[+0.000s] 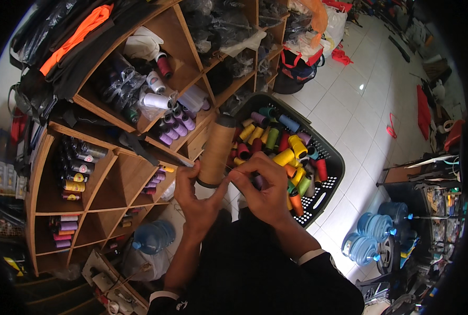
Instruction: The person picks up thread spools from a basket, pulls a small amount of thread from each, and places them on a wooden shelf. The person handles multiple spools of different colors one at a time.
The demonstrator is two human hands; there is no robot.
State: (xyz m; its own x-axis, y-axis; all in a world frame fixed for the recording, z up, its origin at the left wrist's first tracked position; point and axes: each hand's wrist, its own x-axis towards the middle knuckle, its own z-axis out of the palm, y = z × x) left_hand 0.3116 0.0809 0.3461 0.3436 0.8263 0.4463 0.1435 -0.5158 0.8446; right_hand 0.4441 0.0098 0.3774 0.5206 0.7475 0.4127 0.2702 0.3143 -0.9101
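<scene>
A large spool of tan-brown thread [216, 152] with dark ends stands slightly tilted in front of me. My left hand [194, 202] is closed round its lower end, thumb and fingers on either side. Close to the spool's lower right edge, my right hand [265, 189] is pinched, its fingertips almost meeting the left fingers. Whatever sits in that pinch is too fine to make out. Just beyond my right hand is a dark perforated basket [341, 164], holding a heap of thread spools [284, 157] in yellow, red, green, blue and orange.
Wooden shelving [110, 181] runs along the left, its compartments holding purple spools [179, 123] and plastic-wrapped goods. Large blue water bottles [375, 227] lie at the right, and another water bottle [154, 236] is at lower left. Bags [300, 63] stand on the white tiled floor [344, 92] beyond the basket.
</scene>
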